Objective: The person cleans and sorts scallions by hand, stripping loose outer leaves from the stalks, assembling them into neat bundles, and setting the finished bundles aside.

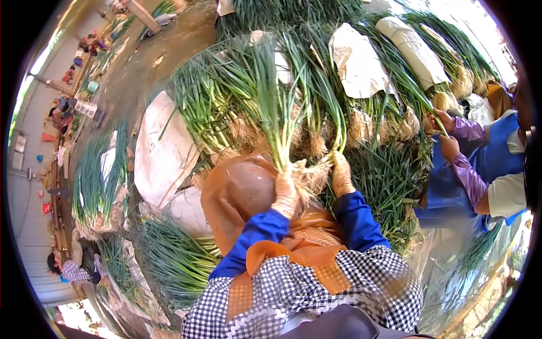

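Observation:
My left hand [285, 192] is closed round the lower stems of a bunch of green onions [276, 121], whose long leaves point away from me. Pale roots [307, 178] hang between my two hands. My right hand [342, 174] is closed on the base of a few separate green onion stalks [340, 121], which curve upward and away. Both hands are above my lap, beside an orange-brown apron [243, 186] bulging over my knee. Straight ahead lies a row of rooted green onions [212, 104].
Loose green leaves [378, 192] are heaped at my right. White sacks [161, 150] lie at left and among the onions. More onion bundles [101, 186] are at left. At right, a person in a blue apron [460, 175] holds a stalk; others sit far left.

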{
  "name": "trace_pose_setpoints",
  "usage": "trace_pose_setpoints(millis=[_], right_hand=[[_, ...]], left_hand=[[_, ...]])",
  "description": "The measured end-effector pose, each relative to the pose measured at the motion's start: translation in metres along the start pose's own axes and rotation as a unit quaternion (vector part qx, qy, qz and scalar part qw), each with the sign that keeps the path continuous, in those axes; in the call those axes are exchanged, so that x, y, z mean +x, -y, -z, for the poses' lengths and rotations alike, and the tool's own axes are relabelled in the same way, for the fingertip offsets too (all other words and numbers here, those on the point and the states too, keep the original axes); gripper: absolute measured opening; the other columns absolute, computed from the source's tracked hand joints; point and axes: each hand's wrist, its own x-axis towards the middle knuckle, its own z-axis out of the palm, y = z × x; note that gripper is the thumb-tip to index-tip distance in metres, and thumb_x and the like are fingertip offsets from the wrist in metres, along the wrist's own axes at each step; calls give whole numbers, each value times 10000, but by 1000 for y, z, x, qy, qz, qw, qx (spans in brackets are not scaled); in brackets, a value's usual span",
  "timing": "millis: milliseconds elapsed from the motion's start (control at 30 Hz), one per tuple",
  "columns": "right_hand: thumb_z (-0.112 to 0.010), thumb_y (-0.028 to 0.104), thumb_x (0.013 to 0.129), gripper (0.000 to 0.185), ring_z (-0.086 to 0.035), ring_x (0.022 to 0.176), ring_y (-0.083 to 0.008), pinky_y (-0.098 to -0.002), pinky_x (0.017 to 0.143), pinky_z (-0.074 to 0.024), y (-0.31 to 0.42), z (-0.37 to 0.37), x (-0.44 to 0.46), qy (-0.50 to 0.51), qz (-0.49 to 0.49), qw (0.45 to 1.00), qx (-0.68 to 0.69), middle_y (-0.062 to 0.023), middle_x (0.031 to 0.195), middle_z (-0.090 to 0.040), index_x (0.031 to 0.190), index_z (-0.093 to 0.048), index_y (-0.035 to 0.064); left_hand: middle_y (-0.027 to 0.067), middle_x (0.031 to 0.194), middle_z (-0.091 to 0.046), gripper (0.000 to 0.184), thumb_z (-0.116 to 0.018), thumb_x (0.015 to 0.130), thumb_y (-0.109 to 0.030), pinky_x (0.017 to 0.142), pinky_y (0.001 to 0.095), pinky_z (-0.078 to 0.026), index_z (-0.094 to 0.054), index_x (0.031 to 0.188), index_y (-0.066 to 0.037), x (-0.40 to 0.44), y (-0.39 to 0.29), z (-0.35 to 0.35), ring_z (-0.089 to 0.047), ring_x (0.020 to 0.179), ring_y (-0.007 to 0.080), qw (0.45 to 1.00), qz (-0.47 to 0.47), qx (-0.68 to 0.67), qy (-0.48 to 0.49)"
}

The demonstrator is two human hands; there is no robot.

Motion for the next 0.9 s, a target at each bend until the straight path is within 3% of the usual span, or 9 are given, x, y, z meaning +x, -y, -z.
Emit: trace_pose_setpoints(millis=[133, 233, 300, 433, 600, 667, 700, 733, 900], right_hand=[[-479, 327, 910, 313, -575, 703, -218, -326, 709, -495, 29, 29, -1, 62, -208, 946, 239, -117, 800, -593, 938, -538, 21], [-493, 308, 916, 292, -582, 793, -181, -301, 749, -481, 16, 17, -18, 152, -138, 975, 89, -94, 887, -614, 975, -551, 28], [-503, 279, 916, 259, -569, 814, -161, -278, 747, -465, 17, 13, -20, 192, -104, 975, -37, -69, 883, -606, 979, -569, 37], [-687, 255, 766, 356, -576, 783, -199, -301, 696, -473, 22, 12, -11, -117, 186, 871, -439, -80, 824, -594, 1016, -573, 28], [-634, 412, 773, 363, -611, 671, -265, -362, 623, -466, 39, -9, -7, -1, 52, 856, -514, -133, 701, -620, 861, -621, 61], [-609, 358, 812, 293, -610, 635, -276, -363, 600, -471, 43, -19, -16, 2, 86, 759, -646, -138, 703, -626, 783, -614, 66], [-590, 318, 835, 269, -601, 587, -258, -368, 581, -474, 39, -16, -22, 30, 117, 816, -566, -107, 670, -618, 764, -600, 59], [-582, 279, 850, 237, -577, 578, -201, -367, 560, -455, 67, -35, -48, 115, 40, 936, -331, -69, 638, -605, 769, -598, 57], [-557, 260, 879, 254, -580, 718, -126, -266, 639, -478, 137, 15, -92, 441, -282, 810, -265, -82, 830, -637, 894, -616, 13]], left_hand=[[179, 974, -610, 194, -518, 892, -163, 813, 408, -529, -513, 951, 22, -10, -12, -9, -607, 945, 291, 990, 135, -23, 42], [87, 885, -633, 170, -591, 812, -56, 729, 305, -522, -590, 970, 8, 2, 25, 6, -618, 797, 181, 950, 290, 45, 107], [75, 833, -629, 114, -594, 795, -21, 677, 291, -514, -593, 906, 5, -11, 25, -7, -613, 725, 182, 957, 253, 111, 94], [31, 771, -586, 91, -615, 756, 20, 646, 242, -478, -563, 784, -50, -17, 24, -13, -573, 695, 144, 969, 152, 176, 83], [-11, 724, -515, 157, -635, 721, 47, 609, 227, -448, -541, 751, -74, -10, 34, -5, -508, 647, 103, 962, 73, 257, 65], [-3, 730, -530, 131, -626, 735, 44, 609, 223, -452, -563, 772, -65, 4, 47, 13, -533, 666, 115, 950, 50, 304, 49], [-3, 730, -530, 131, -626, 735, 44, 609, 223, -452, -563, 772, -65, 3, 46, 14, -533, 666, 115, 950, 51, 304, 46], [18, 747, -556, 111, -619, 750, 32, 608, 236, -466, -576, 819, -43, 2, 43, 11, -556, 678, 138, 960, 66, 265, 62], [88, 779, -621, 142, -614, 780, -6, 572, 295, -513, -599, 921, 8, 1, 40, 10, -610, 652, 197, 977, 137, 138, 81]])
